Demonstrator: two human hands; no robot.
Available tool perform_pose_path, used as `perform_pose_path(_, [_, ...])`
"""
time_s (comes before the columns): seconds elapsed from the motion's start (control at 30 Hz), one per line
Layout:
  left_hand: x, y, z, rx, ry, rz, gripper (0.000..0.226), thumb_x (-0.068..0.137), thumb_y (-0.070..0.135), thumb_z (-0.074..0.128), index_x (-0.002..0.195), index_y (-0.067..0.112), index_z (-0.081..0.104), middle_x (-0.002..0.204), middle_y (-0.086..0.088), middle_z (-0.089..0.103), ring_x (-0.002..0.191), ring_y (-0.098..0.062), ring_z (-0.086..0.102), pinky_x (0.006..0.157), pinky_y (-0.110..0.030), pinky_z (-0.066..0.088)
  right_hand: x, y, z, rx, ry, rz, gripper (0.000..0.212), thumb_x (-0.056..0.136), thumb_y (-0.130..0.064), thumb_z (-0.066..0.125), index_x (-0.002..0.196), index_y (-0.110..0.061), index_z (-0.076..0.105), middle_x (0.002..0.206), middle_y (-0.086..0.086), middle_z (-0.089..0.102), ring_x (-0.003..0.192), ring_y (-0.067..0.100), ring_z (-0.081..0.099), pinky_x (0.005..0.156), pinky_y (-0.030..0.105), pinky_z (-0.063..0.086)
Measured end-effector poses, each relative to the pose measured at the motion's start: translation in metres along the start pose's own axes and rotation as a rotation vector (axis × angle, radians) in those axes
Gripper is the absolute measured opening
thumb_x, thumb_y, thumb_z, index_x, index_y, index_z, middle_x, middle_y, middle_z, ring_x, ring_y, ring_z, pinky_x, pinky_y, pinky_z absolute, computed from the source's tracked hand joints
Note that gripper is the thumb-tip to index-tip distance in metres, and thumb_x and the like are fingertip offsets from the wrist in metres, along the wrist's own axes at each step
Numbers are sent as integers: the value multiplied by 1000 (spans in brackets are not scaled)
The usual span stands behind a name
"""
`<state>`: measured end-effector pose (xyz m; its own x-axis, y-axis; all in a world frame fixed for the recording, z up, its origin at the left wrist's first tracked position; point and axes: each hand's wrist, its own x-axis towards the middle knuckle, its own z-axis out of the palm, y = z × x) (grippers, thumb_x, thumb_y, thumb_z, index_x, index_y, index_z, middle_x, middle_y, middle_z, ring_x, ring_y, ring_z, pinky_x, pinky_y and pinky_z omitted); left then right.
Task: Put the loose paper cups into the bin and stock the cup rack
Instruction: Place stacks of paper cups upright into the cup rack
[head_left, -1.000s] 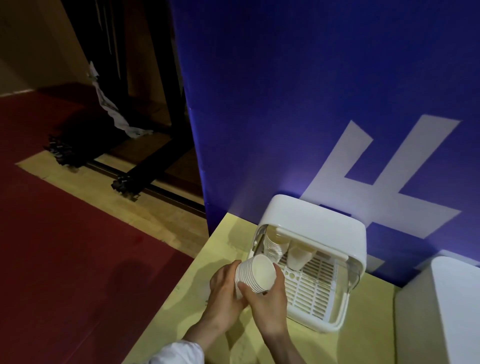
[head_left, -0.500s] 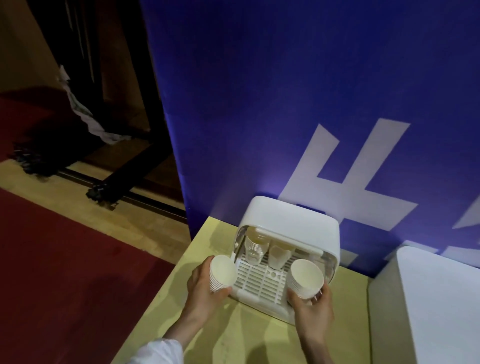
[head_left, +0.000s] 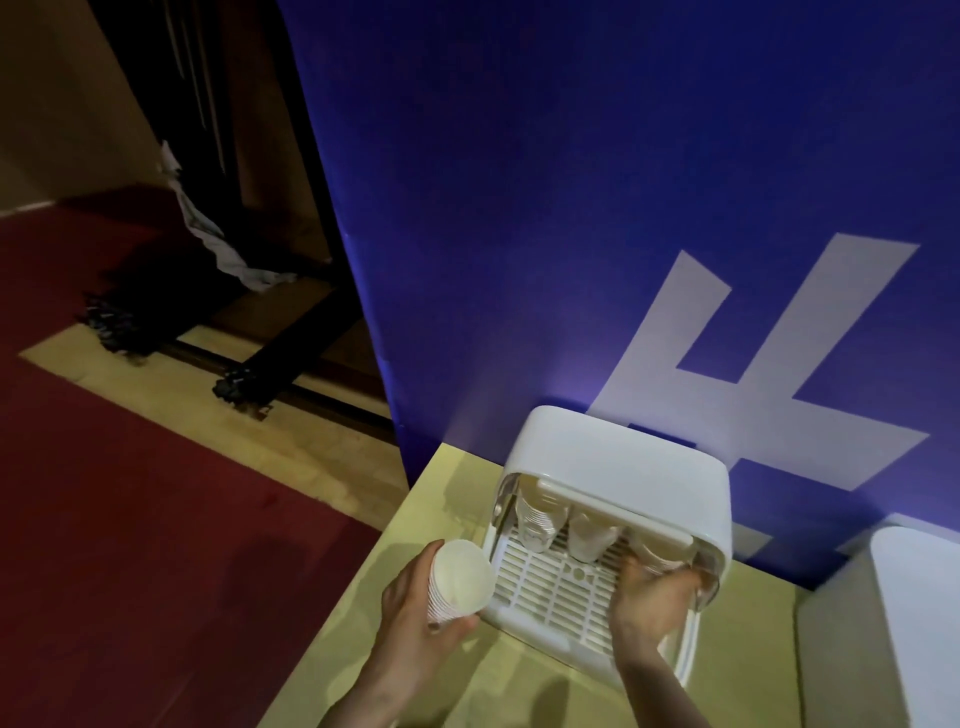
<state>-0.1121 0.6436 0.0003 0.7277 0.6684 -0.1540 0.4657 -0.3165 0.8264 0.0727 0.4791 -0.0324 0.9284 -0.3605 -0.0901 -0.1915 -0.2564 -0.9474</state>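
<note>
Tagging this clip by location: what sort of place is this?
Probably an event or exhibition venue: a big blue printed backdrop, red carpet on the floor, and a countertop cup rack holding paper cups.

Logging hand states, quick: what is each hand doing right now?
Left hand: grips a stack of paper cups.
Right hand: reaching into the cup rack; grip cannot be told.

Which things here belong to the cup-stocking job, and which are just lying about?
Job:
- left hand holding a cup stack
- right hand reaching into the cup rack
- cups already in the rack

Lying about:
- blue backdrop
- white box at right
- crumpled cloth
</note>
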Motion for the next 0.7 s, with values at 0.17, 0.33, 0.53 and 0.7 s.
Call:
perform_pose_path(0.17, [4,-4,-3,60,-19,-4,85,65,28,78,136,34,33,135,8,43,124,-19,32,102,-38,39,-21,3,-12,-78,-144,95,75,78,-11,72,138,0,29,136,24,49,120,38,52,102,42,42])
perform_pose_path(0.33, [0,-1,3,118,-23,23,82,69,28,75,137,34,30,138,9,41,127,-22,32,100,-38,40,-107,-14,-34,29,-537,-137,62,73,-20,62,134,-18,49,131,-3,53,119,16,48,102,33,39])
perform_pose_path(0.53, [-15,2,8,175,-51,39,76,77,17,60,143,25,24,146,6,32,131,-19,26,104,-34,36,-140,-26,-7,-143,-934,-84,72,62,-35,82,120,-34,40,108,-12,61,99,8,59,73,15,47])
perform_pose_path(0.7, [-16,-4,-3,220,-43,18,76,75,17,63,142,24,28,143,4,39,127,-20,30,100,-28,36,-143,-25,-5,-227,-897,-175,73,53,-44,82,116,-25,50,106,-6,61,101,17,59,78,30,51])
